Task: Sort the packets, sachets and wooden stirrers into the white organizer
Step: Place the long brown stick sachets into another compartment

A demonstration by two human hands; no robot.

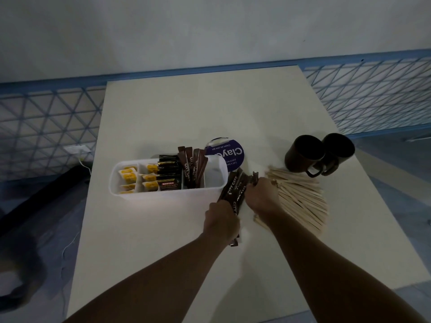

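The white organizer [130,193] stands on the table, left of centre. Its left compartments hold yellow sachets [129,177], the middle one black packets [169,173], and brown stick sachets [193,169] stand upright further right. Its rightmost compartment looks empty. Just right of the organizer lies a bundle of brown City Cafe stick sachets [234,193]. My left hand [221,221] grips the bundle's near end and my right hand [262,194] grips its far end. A fanned pile of wooden stirrers [300,199] lies on the table under and right of my right hand.
Two dark mugs [310,155] stand side by side behind the stirrers near the table's right edge. A round purple label [231,152] lies behind the organizer. A blue mesh fence [373,94] runs behind the white table [186,113].
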